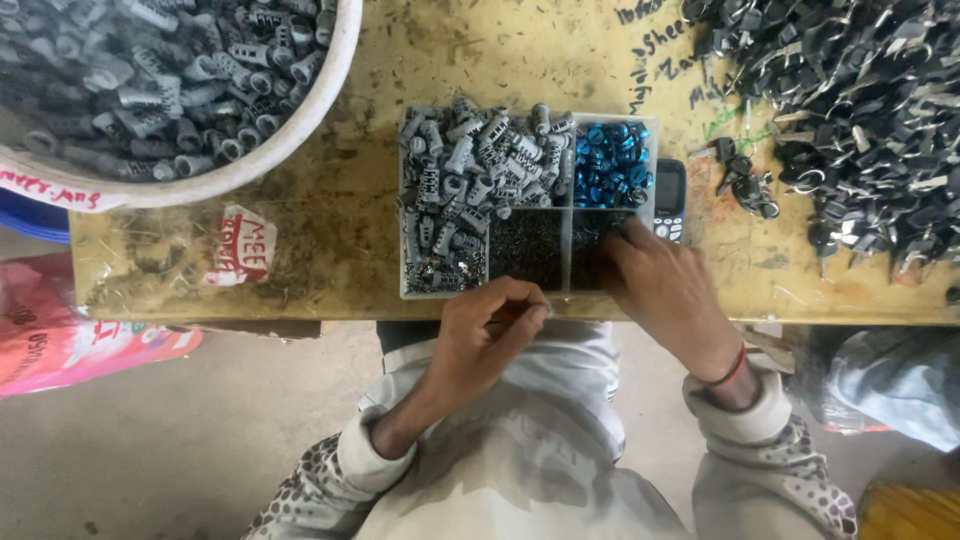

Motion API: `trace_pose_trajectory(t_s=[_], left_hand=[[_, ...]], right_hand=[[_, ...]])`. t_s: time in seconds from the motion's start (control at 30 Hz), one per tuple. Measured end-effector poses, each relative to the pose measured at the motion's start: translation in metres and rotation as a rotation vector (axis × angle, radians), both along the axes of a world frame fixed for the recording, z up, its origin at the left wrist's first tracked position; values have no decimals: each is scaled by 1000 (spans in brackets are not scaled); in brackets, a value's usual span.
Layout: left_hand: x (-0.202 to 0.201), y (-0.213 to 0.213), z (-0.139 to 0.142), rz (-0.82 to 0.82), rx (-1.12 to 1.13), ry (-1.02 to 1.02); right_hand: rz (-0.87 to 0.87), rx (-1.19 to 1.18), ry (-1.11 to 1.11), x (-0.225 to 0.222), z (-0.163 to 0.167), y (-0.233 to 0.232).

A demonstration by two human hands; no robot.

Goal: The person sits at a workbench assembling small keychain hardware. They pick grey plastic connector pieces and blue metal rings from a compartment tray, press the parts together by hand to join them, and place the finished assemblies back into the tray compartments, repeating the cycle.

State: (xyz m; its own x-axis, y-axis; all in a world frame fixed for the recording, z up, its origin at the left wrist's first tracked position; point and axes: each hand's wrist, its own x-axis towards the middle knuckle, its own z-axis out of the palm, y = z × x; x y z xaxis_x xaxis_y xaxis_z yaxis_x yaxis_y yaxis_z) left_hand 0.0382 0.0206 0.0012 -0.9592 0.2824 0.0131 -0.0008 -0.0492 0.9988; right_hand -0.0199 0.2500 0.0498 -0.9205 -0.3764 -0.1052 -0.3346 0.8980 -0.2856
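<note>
A clear divided tray (404,250) sits at the middle of the frame on a worn yellow table (330,200), touching its near edge. The right hand (660,285) reaches in from the lower right, palm down, wrist bent, its fingertips dipping into the tray's lower right compartment of small dark bits (590,250); the fingers lie close together, and whether they pinch anything cannot be told. The left hand (490,335) hangs just below the tray's near edge, at centre frame, curled loosely with thumb and forefinger drawn together at the tip; anything between them is too small to tell. Grey ribbed plastic pieces (470,170) fill the tray's left side and upper middle, blue rings (612,165) its upper right compartment. A small keypad phone (670,195) lies just beside the tray's right wall. At upper left a white tub (300,130) holds more grey pieces; at upper right lies a heap of dark metal parts (860,110).
</note>
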Motion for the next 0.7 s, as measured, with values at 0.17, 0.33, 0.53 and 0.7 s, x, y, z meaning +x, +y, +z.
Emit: trace_pose_trajectory(t_s=[0.17,0.33,0.53,0.7], left_hand=[[5,0,3,9,12,-41],[5,1,7,-12,44,-50],[5,12,14,55,20,-46],[8,12,22,32,301,-273]], right_hand=[[-51,-108,13,4,-8,4],[-159,-403,73,13,-18,19],[-223,-1394,-520,38,-8,-4],[-160,-843,-145,58,0,-29]])
